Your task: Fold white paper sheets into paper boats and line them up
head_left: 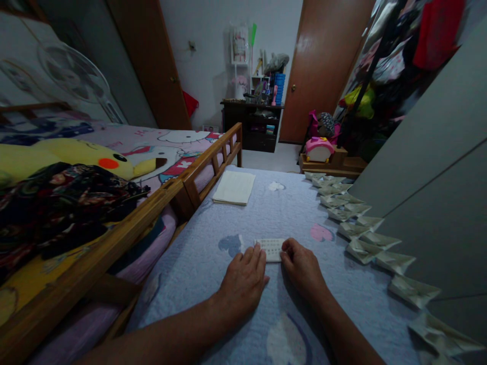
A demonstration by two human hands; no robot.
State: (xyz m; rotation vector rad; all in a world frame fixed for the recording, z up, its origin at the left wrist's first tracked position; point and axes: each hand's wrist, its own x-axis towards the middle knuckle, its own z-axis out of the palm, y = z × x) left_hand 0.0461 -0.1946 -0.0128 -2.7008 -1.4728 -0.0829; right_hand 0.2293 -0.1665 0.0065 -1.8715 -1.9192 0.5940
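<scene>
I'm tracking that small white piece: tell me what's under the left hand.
The left hand overlaps the left end of the small white piece, with the blue cover beneath. Anything else under it is hidden from view.

Single head-worn view, forward and steeply down
From above the blue quilted cover, the camera faces along it toward the dark cabinet and far wall; the left hand and right hand lie near, below centre, while the wide field takes in a fan at left.
</scene>
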